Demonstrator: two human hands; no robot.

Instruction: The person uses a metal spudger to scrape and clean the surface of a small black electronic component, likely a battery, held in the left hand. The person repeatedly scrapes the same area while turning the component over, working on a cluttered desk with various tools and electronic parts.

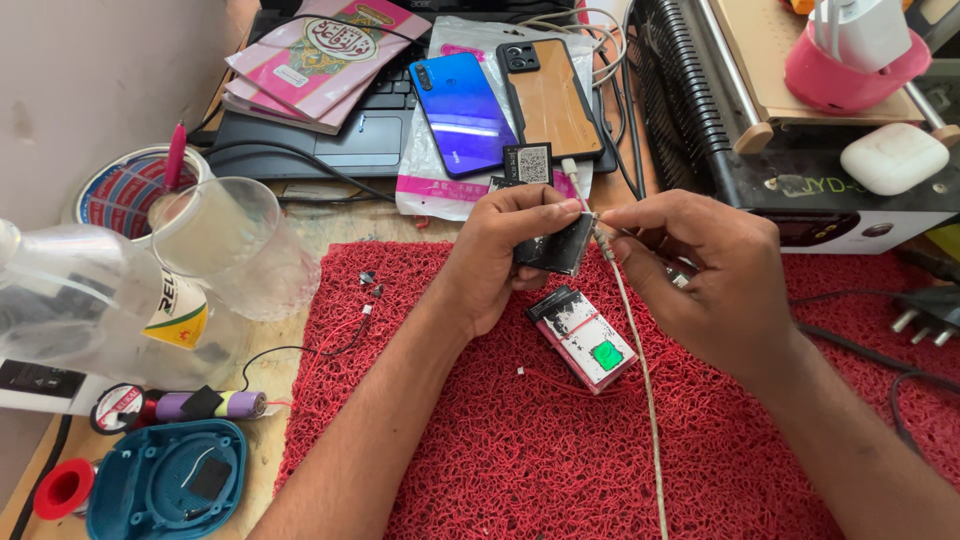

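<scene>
My left hand holds a small dark flat module above the red mesh mat, thumb and finger pinching its top edge. My right hand pinches the plug end of a white cable right at the module's upper right corner. The cable trails down across the mat toward me. Below the hands, a small rectangular battery-like part with a green sticker lies on the mat, thin red wires beside it.
Behind the mat lie a blue phone, a phone with a wood-look back, a laptop with pink booklets. Left: clear tape roll, plastic bottle, teal case. Right: black machine, plug.
</scene>
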